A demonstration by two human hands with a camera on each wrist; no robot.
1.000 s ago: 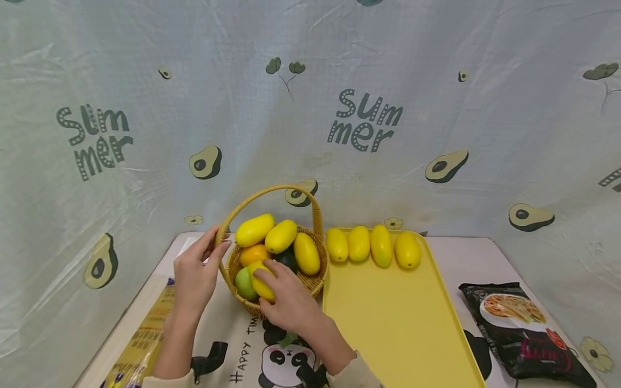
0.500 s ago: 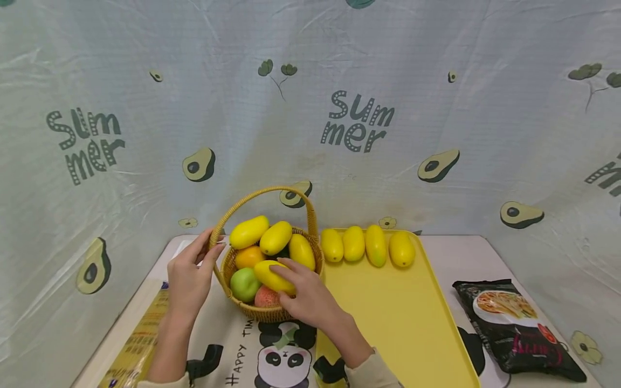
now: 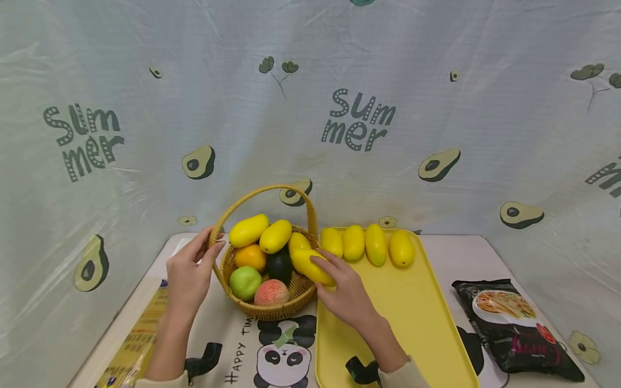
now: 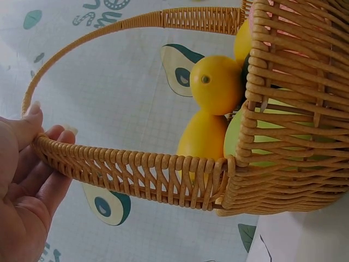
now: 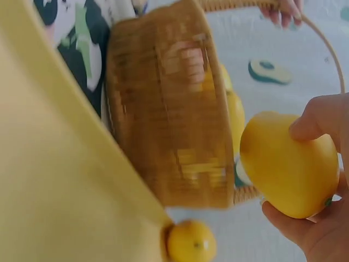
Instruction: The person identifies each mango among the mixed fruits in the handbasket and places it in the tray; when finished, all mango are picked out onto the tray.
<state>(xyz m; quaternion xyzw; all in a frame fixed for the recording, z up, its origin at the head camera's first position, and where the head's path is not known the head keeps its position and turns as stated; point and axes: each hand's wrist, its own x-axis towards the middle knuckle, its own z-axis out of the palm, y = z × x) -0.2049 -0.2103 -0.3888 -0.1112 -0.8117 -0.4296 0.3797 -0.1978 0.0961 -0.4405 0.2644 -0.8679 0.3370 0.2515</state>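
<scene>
You lift a mango from the basket toward the tray.

The yellow tray (image 3: 412, 323) lies on the surface right of the wicker basket (image 3: 271, 310), four mangoes (image 3: 366, 245) lined along its far edge. Your left hand (image 3: 188, 277) pinches the basket's handle (image 3: 228, 215), arm reaching forward. Your right hand (image 3: 346, 293) grips a mango (image 3: 310, 265) over the basket's right rim; half a second ago it held that mango lower, above the basket's front fruit.

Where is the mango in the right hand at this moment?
In the head view the mango sits in the right hand over the basket's right rim, just left of the yellow tray and in front of its row of four mangoes.
</scene>
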